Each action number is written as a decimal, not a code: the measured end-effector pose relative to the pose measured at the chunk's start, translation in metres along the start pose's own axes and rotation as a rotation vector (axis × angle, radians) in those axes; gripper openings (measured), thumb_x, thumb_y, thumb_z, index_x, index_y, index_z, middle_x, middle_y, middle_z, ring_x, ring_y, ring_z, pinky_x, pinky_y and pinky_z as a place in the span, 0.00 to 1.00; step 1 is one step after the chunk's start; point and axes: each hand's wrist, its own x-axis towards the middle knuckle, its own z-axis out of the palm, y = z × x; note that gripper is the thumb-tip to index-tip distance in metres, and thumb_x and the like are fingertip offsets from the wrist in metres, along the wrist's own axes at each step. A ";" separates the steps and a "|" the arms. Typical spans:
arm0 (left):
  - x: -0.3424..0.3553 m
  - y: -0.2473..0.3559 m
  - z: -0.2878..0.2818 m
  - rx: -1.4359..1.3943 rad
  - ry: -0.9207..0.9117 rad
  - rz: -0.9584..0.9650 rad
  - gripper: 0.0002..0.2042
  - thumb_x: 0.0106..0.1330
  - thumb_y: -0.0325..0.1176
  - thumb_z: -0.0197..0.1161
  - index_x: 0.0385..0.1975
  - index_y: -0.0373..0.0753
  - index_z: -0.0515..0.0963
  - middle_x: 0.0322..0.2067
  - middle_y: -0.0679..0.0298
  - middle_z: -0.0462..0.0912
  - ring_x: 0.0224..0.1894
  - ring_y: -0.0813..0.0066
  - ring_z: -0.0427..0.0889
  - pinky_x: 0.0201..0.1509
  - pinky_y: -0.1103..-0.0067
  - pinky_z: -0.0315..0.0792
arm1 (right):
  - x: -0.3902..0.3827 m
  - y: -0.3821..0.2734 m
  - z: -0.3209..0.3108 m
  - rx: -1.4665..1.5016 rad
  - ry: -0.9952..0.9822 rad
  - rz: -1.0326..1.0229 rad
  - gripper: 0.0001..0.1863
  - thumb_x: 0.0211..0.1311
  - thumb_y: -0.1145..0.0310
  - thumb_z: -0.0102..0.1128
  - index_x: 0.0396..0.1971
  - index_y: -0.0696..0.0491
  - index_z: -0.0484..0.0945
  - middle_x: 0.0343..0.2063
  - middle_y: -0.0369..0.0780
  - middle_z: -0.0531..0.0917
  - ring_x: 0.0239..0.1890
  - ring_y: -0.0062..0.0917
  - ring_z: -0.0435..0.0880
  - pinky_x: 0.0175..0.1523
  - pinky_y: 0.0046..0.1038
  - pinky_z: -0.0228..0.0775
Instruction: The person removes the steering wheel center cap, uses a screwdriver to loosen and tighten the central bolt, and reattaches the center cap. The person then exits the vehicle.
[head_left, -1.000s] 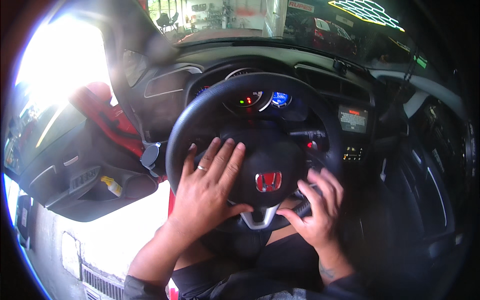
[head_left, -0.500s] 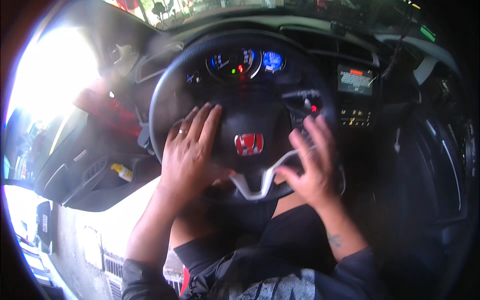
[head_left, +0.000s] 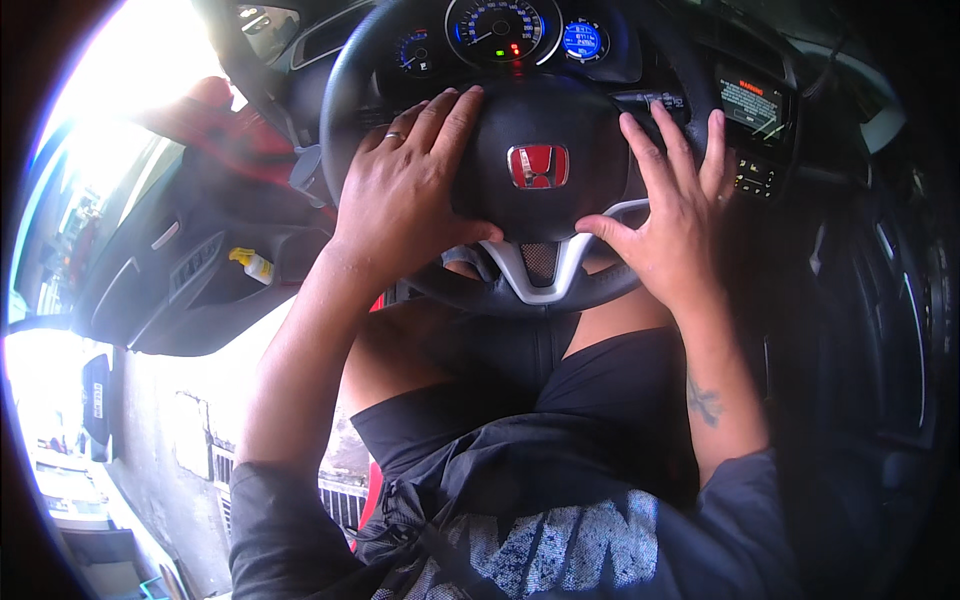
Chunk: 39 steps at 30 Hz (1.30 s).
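In front of me is a black steering wheel (head_left: pixel 345 100) with a silver lower spoke trim (head_left: pixel 540 285) and a red emblem (head_left: pixel 538 167) on its centre pad. My left hand (head_left: pixel 408 185) lies flat over the pad's left side, fingers stretched out, with a ring on one of them. On the right side of the pad rests my right hand (head_left: pixel 672 205), its fingers spread wide and its thumb reaching toward the silver trim. Neither hand grips anything. The lit instrument cluster (head_left: pixel 500 32) shows behind the wheel's upper part.
A dashboard screen (head_left: pixel 752 105) glows to the right, above a control panel (head_left: pixel 755 178). At left the car door (head_left: pixel 190 290) stands open, a yellow-and-white bottle (head_left: pixel 252 265) in its pocket. Concrete ground with a drain grate (head_left: pixel 343 503) lies beyond. My thighs are under the wheel.
The view has shifted, so the wheel and cluster sit higher in it. My right hand, blurred and angled before, is now steady with fingers spread on the wheel; my left stays on the pad.
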 end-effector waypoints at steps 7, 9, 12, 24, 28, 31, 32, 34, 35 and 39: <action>-0.002 -0.006 -0.018 -0.075 -0.074 0.008 0.66 0.42 0.45 0.89 0.84 0.51 0.52 0.75 0.50 0.70 0.76 0.47 0.70 0.77 0.60 0.68 | -0.005 0.020 -0.023 0.152 0.108 -0.041 0.50 0.45 0.56 0.88 0.73 0.45 0.75 0.77 0.46 0.67 0.82 0.54 0.54 0.82 0.53 0.51; 0.000 -0.009 -0.017 -0.043 -0.114 0.060 0.65 0.42 0.43 0.89 0.83 0.50 0.53 0.75 0.51 0.69 0.75 0.48 0.72 0.76 0.61 0.70 | 0.000 0.022 -0.019 0.075 0.194 -0.091 0.43 0.49 0.62 0.86 0.69 0.45 0.79 0.75 0.42 0.71 0.80 0.52 0.59 0.80 0.50 0.55; 0.009 -0.016 -0.020 -0.071 -0.182 0.089 0.63 0.41 0.39 0.89 0.82 0.45 0.57 0.74 0.50 0.71 0.70 0.48 0.77 0.72 0.61 0.74 | -0.003 0.006 -0.006 0.213 0.154 -0.332 0.43 0.50 0.60 0.85 0.70 0.44 0.78 0.73 0.42 0.75 0.79 0.43 0.65 0.80 0.48 0.57; 0.066 -0.025 -0.020 -0.560 -0.518 -0.107 0.35 0.83 0.64 0.45 0.72 0.41 0.75 0.64 0.46 0.82 0.68 0.50 0.80 0.72 0.62 0.71 | 0.046 -0.004 0.009 -0.029 -0.234 -0.232 0.80 0.25 0.48 0.94 0.84 0.40 0.52 0.75 0.47 0.69 0.76 0.43 0.70 0.84 0.47 0.54; 0.068 -0.022 -0.024 -0.550 -0.566 -0.131 0.37 0.79 0.68 0.48 0.70 0.41 0.76 0.62 0.46 0.84 0.67 0.50 0.81 0.72 0.63 0.72 | 0.059 -0.003 0.003 0.013 -0.329 -0.246 0.79 0.25 0.51 0.95 0.83 0.43 0.52 0.75 0.48 0.69 0.76 0.46 0.70 0.83 0.47 0.55; 0.059 -0.024 -0.009 -0.533 -0.444 -0.125 0.39 0.77 0.70 0.51 0.69 0.40 0.77 0.61 0.45 0.85 0.66 0.49 0.82 0.71 0.63 0.72 | 0.060 -0.005 0.001 0.023 -0.355 -0.252 0.78 0.26 0.52 0.95 0.83 0.44 0.52 0.75 0.49 0.68 0.76 0.46 0.69 0.83 0.47 0.55; 0.059 -0.025 -0.002 -0.506 -0.401 -0.114 0.40 0.76 0.71 0.52 0.69 0.39 0.77 0.60 0.45 0.85 0.66 0.49 0.82 0.71 0.63 0.72 | 0.059 -0.007 -0.001 0.011 -0.354 -0.247 0.78 0.27 0.53 0.95 0.83 0.44 0.52 0.76 0.50 0.68 0.76 0.46 0.69 0.82 0.47 0.55; 0.063 -0.025 -0.004 -0.508 -0.430 -0.114 0.41 0.76 0.71 0.53 0.70 0.37 0.75 0.62 0.43 0.83 0.67 0.48 0.80 0.72 0.62 0.71 | 0.059 -0.006 0.000 0.024 -0.344 -0.266 0.78 0.27 0.54 0.94 0.83 0.44 0.51 0.76 0.50 0.67 0.77 0.46 0.68 0.82 0.47 0.55; 0.067 -0.020 -0.020 -0.546 -0.497 -0.107 0.41 0.76 0.70 0.53 0.71 0.35 0.74 0.63 0.43 0.82 0.69 0.48 0.79 0.72 0.62 0.71 | 0.060 -0.001 -0.003 0.034 -0.337 -0.282 0.78 0.28 0.54 0.94 0.83 0.44 0.51 0.76 0.50 0.66 0.77 0.45 0.67 0.83 0.47 0.55; 0.027 -0.039 0.000 -0.217 0.039 0.029 0.42 0.77 0.65 0.56 0.75 0.31 0.66 0.69 0.41 0.75 0.72 0.45 0.74 0.73 0.60 0.70 | 0.038 -0.013 -0.037 0.319 -0.105 -0.279 0.65 0.38 0.60 0.90 0.80 0.49 0.61 0.74 0.51 0.71 0.76 0.44 0.70 0.81 0.45 0.58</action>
